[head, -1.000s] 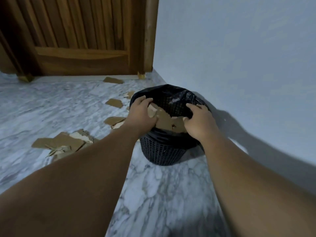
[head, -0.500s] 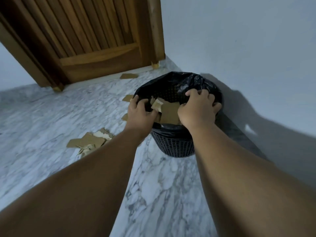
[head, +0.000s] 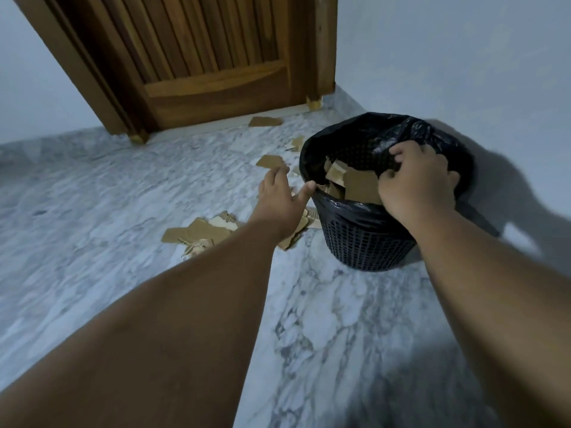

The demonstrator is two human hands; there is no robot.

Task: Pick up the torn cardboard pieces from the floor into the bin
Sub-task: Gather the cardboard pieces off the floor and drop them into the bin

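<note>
- Head view, hands. The left hand (head: 279,199) is open, fingers spread and holding nothing, with its thumb tip at the near-left rim of the black mesh plastic bin with a black bag liner (head: 364,242). The right hand (head: 417,180) is over the bin mouth. Its fingers are curled over the top edge of the binned brown cardboard pieces (head: 360,183) and its thumb is on their near face. I judge this a grip, not a flat press.
- Head view, task items. The binned pieces stand on edge, directly left of the right hand, and reach rim level. A heap of torn brown cardboard scraps (head: 197,231) lies on the grey-veined marble floor (head: 340,319) under the left wrist and forearm. A single flat brown scrap (head: 270,162) lies just beyond the left fingertips. A further scrap (head: 265,121) lies well beyond them, at the foot of the slatted wooden door (head: 216,57).
- Risk: the upright pieces sit high and are not laid flat, so on release they may spring back or tip over the rim.
- Risk: the bin looks light. A hard push from the right hand, or a knock from the left thumb, could tilt or slide it and spill the load.
- Risk: the liner could be dragged off the rim. Whether the right fingers catch it cannot be told.
- Risk: thin scraps may skid on the smooth floor rather than lift, and the scrap by the door could be overlooked.
</note>
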